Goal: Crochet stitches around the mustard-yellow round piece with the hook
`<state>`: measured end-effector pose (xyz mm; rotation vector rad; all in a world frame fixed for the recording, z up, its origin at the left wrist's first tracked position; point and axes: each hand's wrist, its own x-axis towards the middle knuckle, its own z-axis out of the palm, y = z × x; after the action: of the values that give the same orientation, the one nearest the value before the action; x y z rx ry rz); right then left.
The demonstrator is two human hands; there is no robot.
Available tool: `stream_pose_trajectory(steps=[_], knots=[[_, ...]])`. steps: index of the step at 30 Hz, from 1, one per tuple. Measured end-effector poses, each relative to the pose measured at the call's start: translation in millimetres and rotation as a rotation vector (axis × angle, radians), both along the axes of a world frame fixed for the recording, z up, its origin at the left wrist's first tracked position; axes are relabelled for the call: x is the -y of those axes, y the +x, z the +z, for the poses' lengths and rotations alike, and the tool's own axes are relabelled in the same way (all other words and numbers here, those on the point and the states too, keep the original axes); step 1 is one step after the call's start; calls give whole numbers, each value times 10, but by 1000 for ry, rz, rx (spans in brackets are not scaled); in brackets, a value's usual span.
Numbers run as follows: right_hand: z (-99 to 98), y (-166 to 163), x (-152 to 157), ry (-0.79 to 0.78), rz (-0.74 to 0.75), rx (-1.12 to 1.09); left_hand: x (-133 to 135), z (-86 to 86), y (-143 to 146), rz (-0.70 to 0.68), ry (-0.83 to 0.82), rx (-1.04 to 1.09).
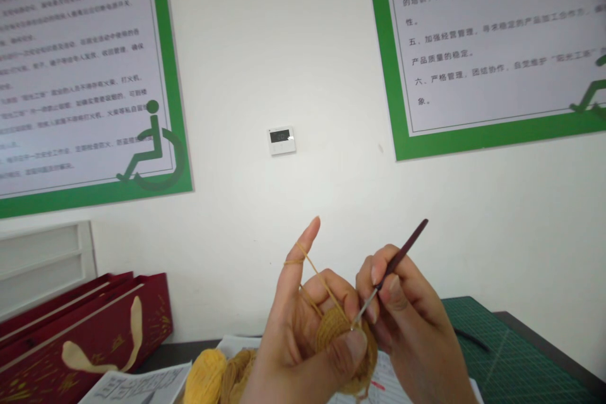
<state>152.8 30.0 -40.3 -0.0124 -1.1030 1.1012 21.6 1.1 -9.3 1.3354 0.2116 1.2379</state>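
Observation:
My left hand (303, 334) pinches a round piece of tan crochet work (331, 328) between thumb and fingers. Its index finger points up, with a strand of tan yarn (324, 279) looped round it and running down to the piece. In my right hand (407, 309) is a crochet hook (402, 252) with a dark maroon handle and a metal shaft, held like a pen. The hook's tip meets the edge of the crochet work by my left thumb. My left thumb and fingers cover part of the piece.
Yellow yarn (204, 375) and brown yarn (237, 372) lie behind my left wrist. Dark red gift bags (108, 328) stand at left beside printed paper (142, 385). A green cutting mat (511, 347) lies at right, with a black cord-like thing (473, 339) on it. Behind is a wall with a thermostat (282, 141).

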Motion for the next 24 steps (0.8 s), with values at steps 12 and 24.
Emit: stream_pose_trajectory(steps=[12, 24], knots=[[22, 78, 63, 92, -54, 86, 9, 26, -64, -112, -18, -56], [116, 40, 47, -162, 180, 92, 0, 42, -14, 108, 85, -55]])
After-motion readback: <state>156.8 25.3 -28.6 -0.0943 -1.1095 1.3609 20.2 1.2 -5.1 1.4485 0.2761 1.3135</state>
